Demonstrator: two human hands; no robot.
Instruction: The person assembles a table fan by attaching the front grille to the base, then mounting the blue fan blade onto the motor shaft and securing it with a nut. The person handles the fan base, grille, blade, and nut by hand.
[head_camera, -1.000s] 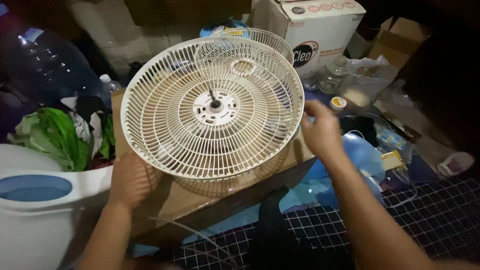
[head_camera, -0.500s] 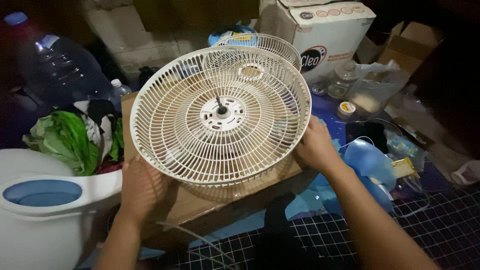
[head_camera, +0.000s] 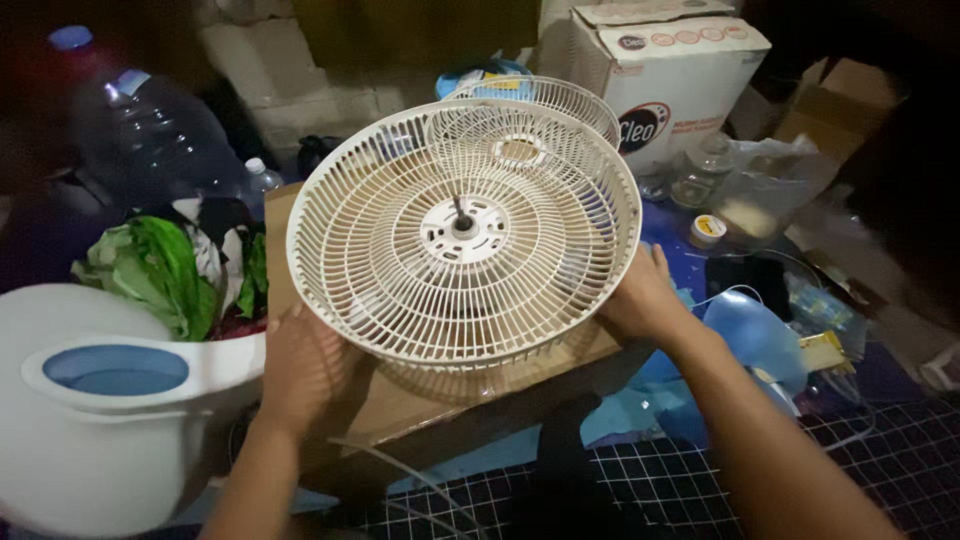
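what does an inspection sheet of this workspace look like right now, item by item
surface: flattened cardboard sheet over a dark grid-patterned mat
job's things: cream fan guard held tilted above the cardboard, motor shaft sticking up at its hub; second guard behind it
clutter: green and white crumpled bags, blue fan blade, glass jar, clear plastic bag, small yellow-lidded pot
grippers: left hand at the guard's lower left rim; right hand on its right rim
cables: thin white cord in front of the cardboard; another at right
surroundings: large water bottle, white and blue fan base, printed carton
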